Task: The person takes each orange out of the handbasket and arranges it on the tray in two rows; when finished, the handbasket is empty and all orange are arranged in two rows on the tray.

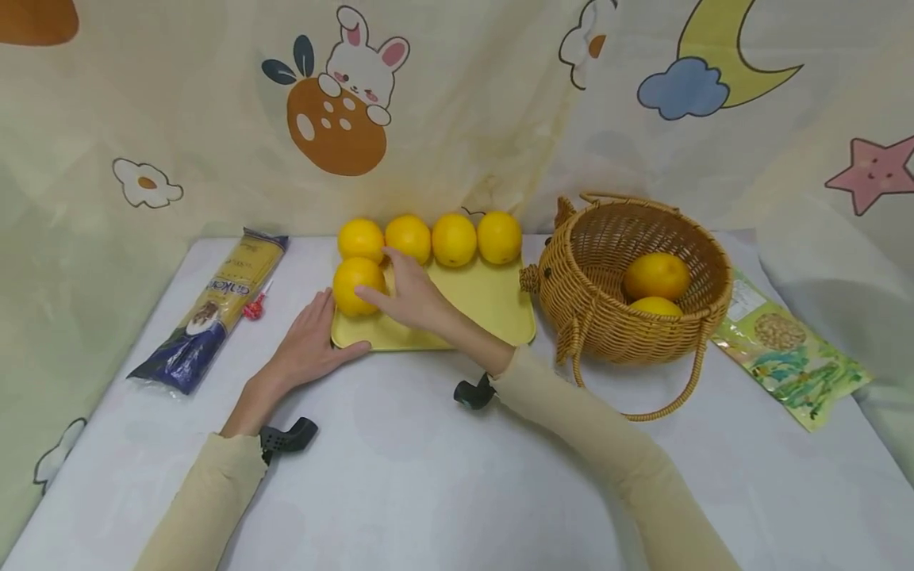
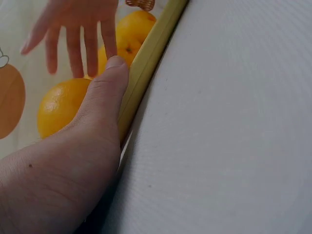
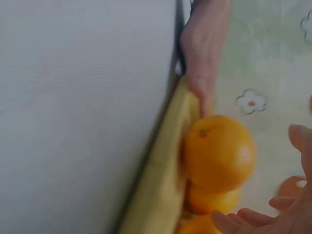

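Observation:
On a yellow tray (image 1: 493, 309), a row of several oranges (image 1: 454, 239) lies along the back edge. One more orange (image 1: 359, 286) sits at the front left of the tray. Beside it my right hand (image 1: 414, 295) has its fingers spread, and the right wrist view shows a gap between the fingers (image 3: 248, 220) and the orange (image 3: 219, 153). My left hand (image 1: 310, 341) lies flat at the tray's left front corner, its thumb (image 2: 105, 90) along the front rim and its fingers straight along the left side.
A wicker basket (image 1: 635, 341), animal-shaped, holds two oranges (image 1: 657, 276) to the right of the tray, its handle hanging forward. Behind it lies a green packet (image 1: 800, 357). At the left are a long blue-and-gold packet (image 1: 214, 309) and a small red-wrapped lollipop (image 1: 253, 308).

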Demonstrator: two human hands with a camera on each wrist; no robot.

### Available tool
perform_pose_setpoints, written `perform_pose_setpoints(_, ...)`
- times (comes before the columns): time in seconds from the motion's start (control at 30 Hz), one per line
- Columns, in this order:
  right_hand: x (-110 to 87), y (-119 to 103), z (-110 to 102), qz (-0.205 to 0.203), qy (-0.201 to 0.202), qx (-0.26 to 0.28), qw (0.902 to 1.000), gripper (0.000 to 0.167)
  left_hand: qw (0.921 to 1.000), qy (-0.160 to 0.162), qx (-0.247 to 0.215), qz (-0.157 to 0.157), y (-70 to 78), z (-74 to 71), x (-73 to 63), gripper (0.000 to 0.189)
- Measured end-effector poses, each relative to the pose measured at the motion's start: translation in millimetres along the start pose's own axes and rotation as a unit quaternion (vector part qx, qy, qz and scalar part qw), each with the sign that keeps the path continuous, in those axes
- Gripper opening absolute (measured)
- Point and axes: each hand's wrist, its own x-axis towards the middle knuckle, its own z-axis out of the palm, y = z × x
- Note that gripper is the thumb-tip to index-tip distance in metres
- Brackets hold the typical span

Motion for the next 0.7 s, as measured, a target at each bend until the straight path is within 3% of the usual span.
perform_pose_setpoints(0.07,-23.9,-1.6,-15.0,-0.030,0.001,-0.006,0.9995,0.077,1.0000,-0.001,0.000,-0.002,1.2,0.4,0.0,0.115)
perform_pose_setpoints(0.23,-93.0,-1.7,-57.0,-0.117,0.002,0.044,0.9921,0.057,1.0000,0.004,0.003,-0.002,0.2,1.2,0.0,0.116)
perform_pose_setpoints(0.33,-122.1,6.0,-78.3,-0.151,0.019,0.064,0.9862,0.042,0.9999,0.006,0.011,-0.004,-3.2,0.6,-0.7,0.116)
perform_pose_setpoints(0.47,-143.0,20.9,-100.4,-0.160,0.040,0.091,0.9821,0.031,0.9999,0.002,0.013,-0.004,-6.3,0.7,-0.7,0.117)
perform_pose_setpoints(0.7,-161.7,41.8,-131.2,-0.133,0.087,0.087,0.9834,0.026,1.0000,0.001,0.008,0.004,-2.1,2.6,1.1,0.115)
